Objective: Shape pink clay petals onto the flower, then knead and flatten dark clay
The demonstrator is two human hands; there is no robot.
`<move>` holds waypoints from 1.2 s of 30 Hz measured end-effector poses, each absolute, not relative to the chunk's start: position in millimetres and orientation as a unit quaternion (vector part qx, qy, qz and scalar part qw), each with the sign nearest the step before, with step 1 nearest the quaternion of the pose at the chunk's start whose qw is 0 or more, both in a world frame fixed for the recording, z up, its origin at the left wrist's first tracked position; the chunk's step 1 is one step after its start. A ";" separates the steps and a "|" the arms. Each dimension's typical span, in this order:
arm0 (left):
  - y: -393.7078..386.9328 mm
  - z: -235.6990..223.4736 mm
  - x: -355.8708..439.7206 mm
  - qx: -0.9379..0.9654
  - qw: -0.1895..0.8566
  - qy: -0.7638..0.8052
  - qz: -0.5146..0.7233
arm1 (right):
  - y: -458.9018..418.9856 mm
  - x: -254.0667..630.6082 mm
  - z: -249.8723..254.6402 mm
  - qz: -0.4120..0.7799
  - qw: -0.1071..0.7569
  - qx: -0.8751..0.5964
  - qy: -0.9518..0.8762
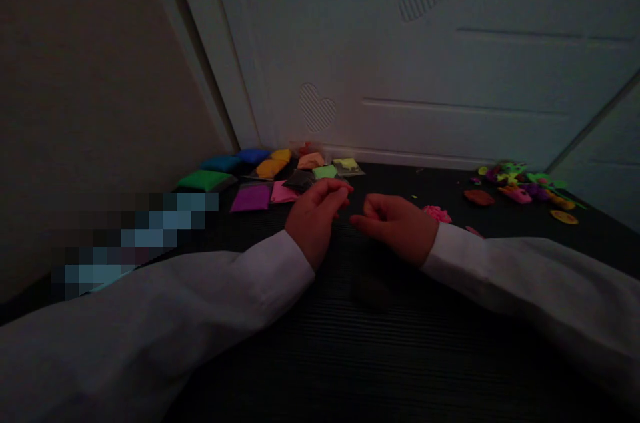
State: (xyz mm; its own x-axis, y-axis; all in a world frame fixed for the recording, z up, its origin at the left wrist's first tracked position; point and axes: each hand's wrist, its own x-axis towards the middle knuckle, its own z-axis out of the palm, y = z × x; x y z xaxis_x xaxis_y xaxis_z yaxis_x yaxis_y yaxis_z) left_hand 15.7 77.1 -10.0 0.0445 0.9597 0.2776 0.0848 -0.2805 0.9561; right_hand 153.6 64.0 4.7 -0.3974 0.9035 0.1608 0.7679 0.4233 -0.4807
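My left hand [316,218] is held over the dark table with its fingers curled and the thumb pressed against them. Reddish-pink shows at its fingertips, but I cannot tell whether that is skin or a small piece of something. Facing it across a small gap, my right hand [400,224] has its fingers folded in and the thumb pointing left. What it holds, if anything, is hidden. Just behind the right wrist lies a crinkled pink piece [438,213]. A pink packet [283,192] and a black packet [300,180] lie beyond the left hand.
Purple [251,197], green [206,180], blue [254,155] and orange [270,168] packets lie at the back left. A brown-red piece [479,197] and a colourful pile of small shapes [515,176] are at right. A white panel [450,130] with hearts stands behind the table [320,356].
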 end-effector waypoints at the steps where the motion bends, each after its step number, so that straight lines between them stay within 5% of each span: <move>1: 76.5 -9.2 16.0 0.593 0.407 0.441 0.537 | 60.3 153.3 7.1 0.191 0.199 -0.501 -0.820; 9: 74.8 -7.1 16.4 0.593 0.408 0.444 0.534 | 8.6 147.1 37.1 0.137 -0.018 -0.427 -0.894; 18: 74.1 -7.6 17.2 0.593 0.409 0.442 0.535 | 21.3 153.6 20.3 -0.001 0.020 -0.410 -0.912; 24: 74.4 -8.2 16.4 0.607 0.407 0.431 0.530 | -4.1 146.9 9.3 0.007 0.013 -0.457 -0.889; 30: 76.4 -7.7 18.3 0.621 0.392 0.426 0.528 | 10.0 150.6 14.1 -0.039 0.069 -0.417 -0.905; 36: 79.5 -13.4 16.6 0.636 0.388 0.414 0.523 | 31.3 190.3 98.4 -0.225 0.308 -0.439 -0.814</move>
State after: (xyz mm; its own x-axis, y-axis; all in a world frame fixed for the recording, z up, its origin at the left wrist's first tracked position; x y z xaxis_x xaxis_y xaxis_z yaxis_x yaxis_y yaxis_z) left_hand 16.6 79.5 -13.4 0.1109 0.9323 0.3444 0.1203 -0.3566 0.9265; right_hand 190.3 31.3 98.4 -0.4255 0.5754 0.6984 0.8523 0.5142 0.0956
